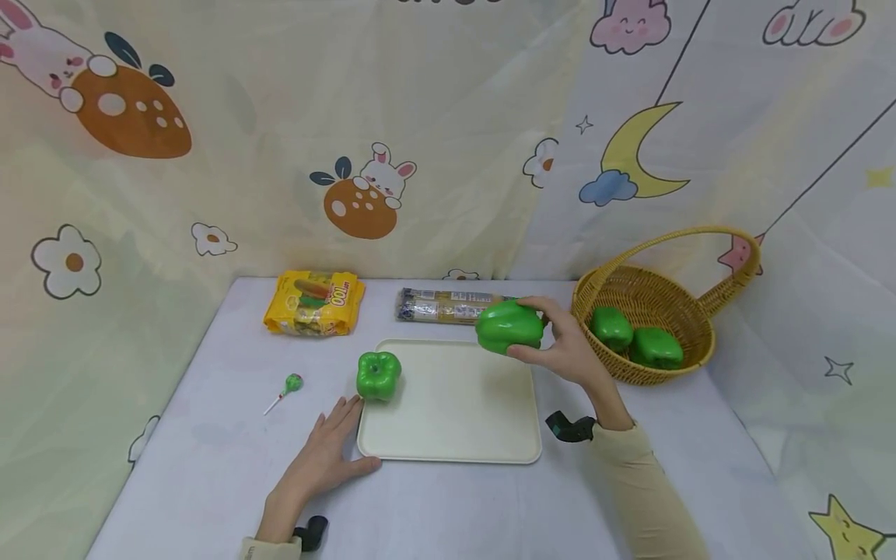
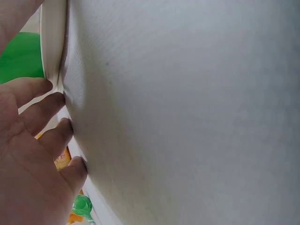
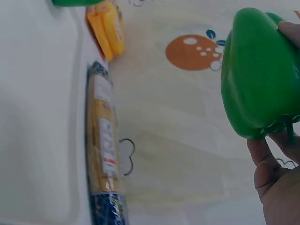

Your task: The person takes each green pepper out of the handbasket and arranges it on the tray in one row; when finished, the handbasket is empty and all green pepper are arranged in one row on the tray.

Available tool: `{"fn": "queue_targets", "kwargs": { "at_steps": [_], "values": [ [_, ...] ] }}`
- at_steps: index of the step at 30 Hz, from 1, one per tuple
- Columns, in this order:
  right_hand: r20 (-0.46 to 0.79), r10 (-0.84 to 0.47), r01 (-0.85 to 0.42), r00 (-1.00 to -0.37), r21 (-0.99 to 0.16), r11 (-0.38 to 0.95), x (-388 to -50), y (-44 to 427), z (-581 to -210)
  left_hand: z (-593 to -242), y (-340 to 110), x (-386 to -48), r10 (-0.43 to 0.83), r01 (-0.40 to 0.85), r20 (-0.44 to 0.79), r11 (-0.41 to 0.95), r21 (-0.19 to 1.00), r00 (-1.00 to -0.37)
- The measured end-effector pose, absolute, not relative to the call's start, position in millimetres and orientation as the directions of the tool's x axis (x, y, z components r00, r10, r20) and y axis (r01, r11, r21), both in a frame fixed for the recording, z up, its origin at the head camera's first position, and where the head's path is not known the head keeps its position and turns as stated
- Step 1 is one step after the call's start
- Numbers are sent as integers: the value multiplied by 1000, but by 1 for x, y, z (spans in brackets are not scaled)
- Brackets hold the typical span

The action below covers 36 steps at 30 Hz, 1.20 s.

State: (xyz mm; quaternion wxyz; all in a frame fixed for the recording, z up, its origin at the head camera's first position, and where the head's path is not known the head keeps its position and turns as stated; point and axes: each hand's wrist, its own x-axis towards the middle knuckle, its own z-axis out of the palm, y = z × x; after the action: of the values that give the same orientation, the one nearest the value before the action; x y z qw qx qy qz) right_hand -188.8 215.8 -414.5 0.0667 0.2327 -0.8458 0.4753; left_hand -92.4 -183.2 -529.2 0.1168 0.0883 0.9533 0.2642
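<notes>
My right hand grips a green bell pepper above the back right corner of the cream tray. In the right wrist view the same pepper shows its stem toward the palm, held between thumb and fingers. A second bell pepper stands at the tray's left edge. My left hand rests at the tray's front left corner, its fingers spread and touching the rim. In the left wrist view those fingers look fairly straight along the tray's side.
A wicker basket with two green peppers stands at the right. Behind the tray lies a clear pack of noodle-like sticks. A yellow snack packet sits back left, and a green lollipop lies left of the tray.
</notes>
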Motion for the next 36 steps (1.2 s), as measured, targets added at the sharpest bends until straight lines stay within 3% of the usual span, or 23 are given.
{"fn": "queue_targets", "kwargs": {
  "at_steps": [15, 28, 36],
  "values": [
    [307, -446, -504, -841, -745, 437, -198, 175, -438, -529, -183, -93, 226, 109, -172, 850, 515, -959],
    [305, -587, -612, -750, -656, 441, -206, 139, -458, -529, -182, -93, 217, 96, -182, 854, 512, -959],
    [251, -599, -587, -761, -661, 468, -207, 124, -461, -530, -182, -93, 219, 96, -189, 856, 508, -957]
  ]
}}
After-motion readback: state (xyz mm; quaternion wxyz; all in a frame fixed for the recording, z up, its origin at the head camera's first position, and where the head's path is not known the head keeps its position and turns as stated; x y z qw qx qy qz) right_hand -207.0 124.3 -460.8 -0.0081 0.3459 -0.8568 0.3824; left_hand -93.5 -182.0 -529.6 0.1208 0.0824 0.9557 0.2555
